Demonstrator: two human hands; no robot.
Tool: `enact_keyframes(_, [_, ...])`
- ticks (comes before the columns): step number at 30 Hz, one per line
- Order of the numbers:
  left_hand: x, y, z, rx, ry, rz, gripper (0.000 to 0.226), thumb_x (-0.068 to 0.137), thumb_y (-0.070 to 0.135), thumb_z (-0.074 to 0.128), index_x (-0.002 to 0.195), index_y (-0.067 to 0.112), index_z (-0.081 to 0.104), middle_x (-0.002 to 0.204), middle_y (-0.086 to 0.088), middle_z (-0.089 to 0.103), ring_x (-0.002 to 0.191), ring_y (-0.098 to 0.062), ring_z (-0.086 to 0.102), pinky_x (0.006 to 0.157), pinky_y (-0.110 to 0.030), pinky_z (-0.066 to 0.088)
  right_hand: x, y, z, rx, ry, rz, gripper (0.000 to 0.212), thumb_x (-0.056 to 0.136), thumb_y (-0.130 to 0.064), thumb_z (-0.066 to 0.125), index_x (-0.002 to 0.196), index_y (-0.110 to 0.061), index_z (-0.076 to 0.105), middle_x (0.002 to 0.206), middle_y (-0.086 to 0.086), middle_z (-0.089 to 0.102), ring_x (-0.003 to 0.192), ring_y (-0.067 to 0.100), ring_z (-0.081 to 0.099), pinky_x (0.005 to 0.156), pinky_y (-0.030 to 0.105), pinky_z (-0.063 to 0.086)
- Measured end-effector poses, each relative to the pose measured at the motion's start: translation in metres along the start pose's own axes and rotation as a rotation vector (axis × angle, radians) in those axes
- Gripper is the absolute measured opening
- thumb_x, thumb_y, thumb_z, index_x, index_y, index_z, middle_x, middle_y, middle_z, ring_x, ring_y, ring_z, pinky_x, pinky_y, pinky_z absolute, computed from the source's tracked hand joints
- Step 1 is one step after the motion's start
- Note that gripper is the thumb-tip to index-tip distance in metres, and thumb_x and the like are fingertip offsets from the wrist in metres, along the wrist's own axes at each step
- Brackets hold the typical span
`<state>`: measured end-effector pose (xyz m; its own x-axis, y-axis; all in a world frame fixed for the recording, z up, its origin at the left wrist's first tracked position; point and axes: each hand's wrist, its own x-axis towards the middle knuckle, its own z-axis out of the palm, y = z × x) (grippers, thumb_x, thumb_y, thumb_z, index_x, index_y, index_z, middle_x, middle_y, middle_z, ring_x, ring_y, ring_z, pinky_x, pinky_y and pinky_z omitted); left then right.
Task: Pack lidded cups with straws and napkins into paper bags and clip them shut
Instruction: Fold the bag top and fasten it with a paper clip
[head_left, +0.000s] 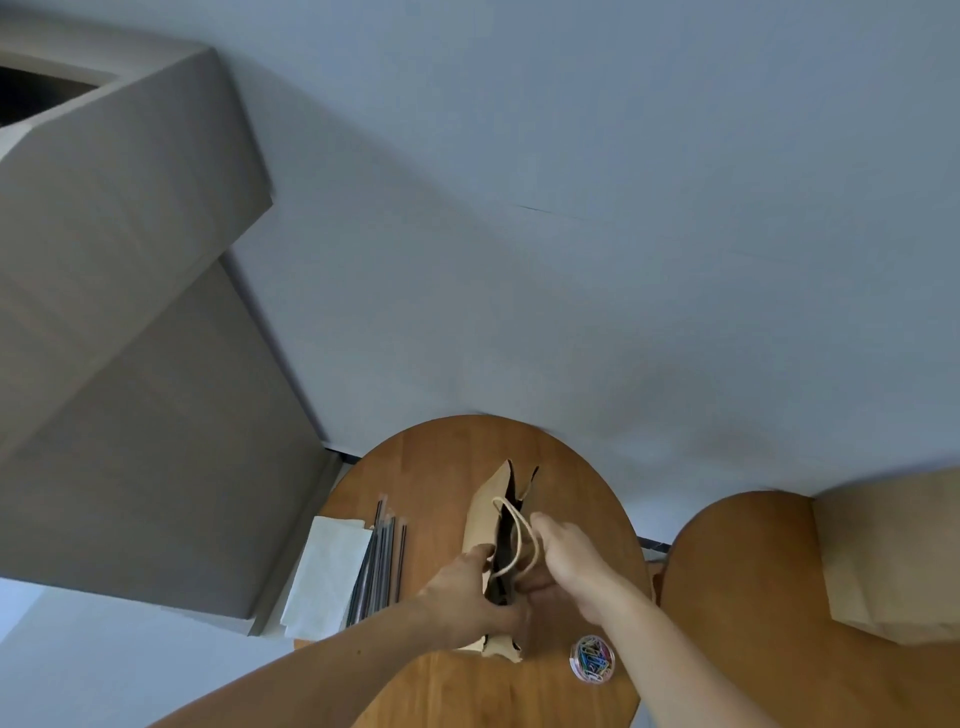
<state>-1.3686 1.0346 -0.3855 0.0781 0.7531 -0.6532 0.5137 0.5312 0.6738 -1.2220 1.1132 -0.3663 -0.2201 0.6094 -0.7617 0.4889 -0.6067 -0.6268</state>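
A tan paper bag (485, 512) with a cord handle stands on the round wooden table (447, 457), its mouth a narrow dark slit. My left hand (467, 597) grips the bag's left rim near its top. My right hand (563, 558) grips the right rim beside the looped handle. What is inside the bag is hidden. A stack of white napkins (330, 569) lies left of the bag, with several dark straws in clear wrappers (382, 558) next to it. No cup is in view.
A small clear tub of coloured paper clips (592, 659) sits at the table's front right. A second wooden round surface (737, 582) to the right carries more tan paper bags (893, 561). A grey cabinet (130, 364) stands at the left, a pale wall behind.
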Motion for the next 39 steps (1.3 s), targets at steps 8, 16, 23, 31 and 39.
enact_keyframes(8, [0.016,0.018,0.021,0.185,0.233,-0.008,0.003,0.091,0.028,0.055,0.090,0.028,0.052,0.079,0.009,0.057,0.072,-0.013,0.057,0.054,-0.019,0.040,0.001,0.007,-0.006,-0.247,-0.032,-0.174,0.028,0.091,-0.023,0.037,0.078,-0.005,0.055,0.081,0.011,0.059,0.075,0.027,0.055,0.074,0.039,0.047])
enact_keyframes(16, [0.022,0.025,-0.001,0.430,0.221,0.066,0.029,0.093,0.018,0.044,0.067,0.032,0.049,0.074,0.008,0.060,0.073,-0.016,0.059,0.056,-0.025,0.038,0.014,0.009,-0.047,-1.011,0.454,-0.921,0.043,0.081,-0.018,0.070,0.123,-0.015,0.062,0.118,0.001,0.061,0.112,0.021,0.055,0.091,0.033,0.048])
enact_keyframes(23, [0.034,0.042,-0.032,0.665,0.185,0.191,0.028,0.092,0.016,0.052,0.109,0.033,0.066,0.095,0.012,0.065,0.088,-0.015,0.061,0.072,-0.032,0.053,0.030,0.002,-0.069,-1.275,0.238,-0.842,0.019,0.095,-0.038,0.058,0.093,-0.022,0.068,0.087,-0.006,0.066,0.085,0.017,0.061,0.097,0.039,0.040])
enact_keyframes(31, [0.046,0.022,-0.009,0.409,0.519,0.194,0.010,0.082,0.029,0.069,0.091,0.032,0.067,0.079,0.015,0.066,0.076,-0.008,0.062,0.060,-0.022,0.039,0.044,0.021,-0.068,-1.024,0.266,-0.887,0.020,0.095,-0.033,0.060,0.089,-0.014,0.066,0.084,-0.003,0.064,0.079,0.018,0.057,0.066,0.034,0.048])
enact_keyframes(39, [0.054,0.014,-0.010,0.413,0.466,0.304,0.009,0.092,0.028,0.066,0.088,0.028,0.073,0.059,0.021,0.050,0.061,-0.004,0.051,0.048,-0.011,0.029,0.040,0.046,-0.096,-0.607,0.433,-0.895,0.029,0.097,-0.038,0.059,0.115,-0.018,0.066,0.106,-0.014,0.060,0.100,0.005,0.054,0.082,0.019,0.042])
